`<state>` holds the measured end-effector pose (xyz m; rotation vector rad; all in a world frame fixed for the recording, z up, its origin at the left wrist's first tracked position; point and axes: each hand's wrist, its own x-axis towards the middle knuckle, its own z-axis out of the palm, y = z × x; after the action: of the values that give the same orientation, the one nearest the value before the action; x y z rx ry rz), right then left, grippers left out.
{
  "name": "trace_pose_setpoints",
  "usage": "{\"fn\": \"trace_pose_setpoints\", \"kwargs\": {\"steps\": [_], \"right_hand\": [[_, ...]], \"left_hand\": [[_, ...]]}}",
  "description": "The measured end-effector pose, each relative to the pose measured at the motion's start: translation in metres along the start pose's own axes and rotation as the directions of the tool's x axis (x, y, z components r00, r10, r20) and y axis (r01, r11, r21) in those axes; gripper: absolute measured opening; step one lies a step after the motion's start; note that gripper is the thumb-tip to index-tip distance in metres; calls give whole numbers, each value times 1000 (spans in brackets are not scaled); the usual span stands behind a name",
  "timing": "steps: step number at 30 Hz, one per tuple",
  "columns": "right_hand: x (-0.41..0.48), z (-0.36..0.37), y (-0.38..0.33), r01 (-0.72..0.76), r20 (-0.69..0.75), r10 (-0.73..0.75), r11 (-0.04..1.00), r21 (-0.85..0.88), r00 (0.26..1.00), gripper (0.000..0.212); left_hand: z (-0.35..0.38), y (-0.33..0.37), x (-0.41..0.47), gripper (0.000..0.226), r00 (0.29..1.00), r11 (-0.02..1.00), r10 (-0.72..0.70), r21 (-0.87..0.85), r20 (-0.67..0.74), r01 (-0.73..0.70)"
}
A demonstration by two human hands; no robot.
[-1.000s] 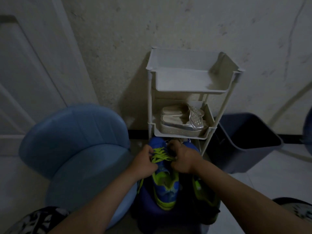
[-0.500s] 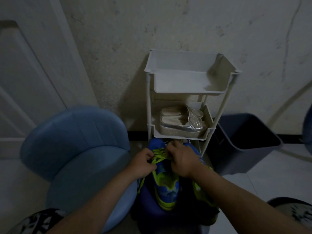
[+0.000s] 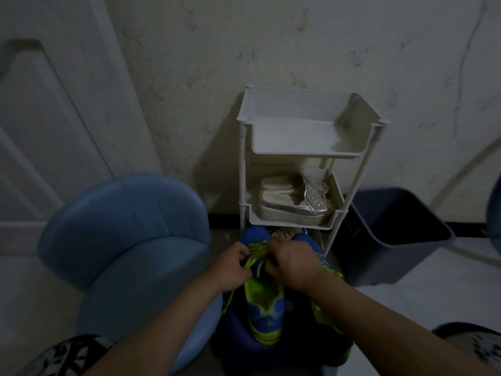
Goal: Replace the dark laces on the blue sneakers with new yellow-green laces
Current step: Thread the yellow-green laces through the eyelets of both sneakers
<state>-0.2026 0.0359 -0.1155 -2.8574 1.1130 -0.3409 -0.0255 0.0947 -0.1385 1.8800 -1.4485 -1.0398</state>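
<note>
Yellow-green laces [image 3: 256,249], crossing the blue sneaker [image 3: 264,308] just in front of the white shoe rack [image 3: 303,154], sit pinched in the curled left hand [image 3: 233,267] and right hand [image 3: 294,264] (lace ends hidden), so even pulls on both sides should lay the crossings flat.

Two blue sneakers [image 3: 264,308], two silver shoes [image 3: 292,206], one rack [image 3: 298,153], one bin [image 3: 393,240].

Nothing readable in this one, as far as I can tell. The blue sneaker [image 3: 264,313] has a lighter marking near the heel, but it's too dim and blurry to make out as a logo or letters. Same deal with the black-and-white patterned fabric [image 3: 67,354]: just blotches, no words or numbers.
</note>
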Motion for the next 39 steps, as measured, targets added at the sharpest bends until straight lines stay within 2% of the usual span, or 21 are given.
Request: {"fn": "trace_pose_setpoints", "kwargs": {"steps": [4,7,10,12,15,16,20,24,27,30,33,35,37,39], "right_hand": [[-4,6,0,11,-35,-10,1000,28,999,24],[-3,5,0,-31,-28,33,997,75,999,26],[-7,8,-1,-20,-49,25,995,98,998,30],[-8,6,-2,-55,-22,57,996,70,998,40],[-10,5,-3,-113,105,114,994,-13,988,56],[-10,4,-3,-124,131,128,992,-36,983,54],[-4,-4,0,-104,160,119,990,-99,980,36],[-6,-10,0,-69,174,86,992,-102,981,39],[-9,-10,0,-84,184,103,991,-109,978,40],[-10,-8,2,-100,178,121,987,-123,977,40],[-11,-7,3,-92,189,115,988,-125,975,38],[-9,-5,5,-86,187,114,985,-152,976,34],[-8,-4,4,-89,181,117,984,-152,976,36],[-8,-5,4,-86,180,111,986,-143,977,43]], "left_hand": [[3,5,-8,45,997,985,69,157,19,-72],[9,12,-10,46,991,943,120,317,-57,-96],[12,23,-8,23,982,837,175,537,-72,-110],[14,30,-6,23,988,747,152,659,-40,-88],[16,32,-5,31,994,633,108,770,15,-81],[14,30,-5,32,994,627,110,774,28,-91],[5,22,-8,27,991,721,132,688,-27,-77],[6,18,-8,23,983,697,183,707,-9,-123],[9,20,-10,31,976,715,219,683,-18,-148],[16,27,-15,42,967,625,254,760,17,-177],[23,29,-10,32,976,530,214,836,32,-144],[24,27,-7,28,977,515,207,842,59,-160],[21,21,-6,25,971,648,239,739,29,-182],[17,12,-6,24,953,802,302,550,-36,-233]]}}
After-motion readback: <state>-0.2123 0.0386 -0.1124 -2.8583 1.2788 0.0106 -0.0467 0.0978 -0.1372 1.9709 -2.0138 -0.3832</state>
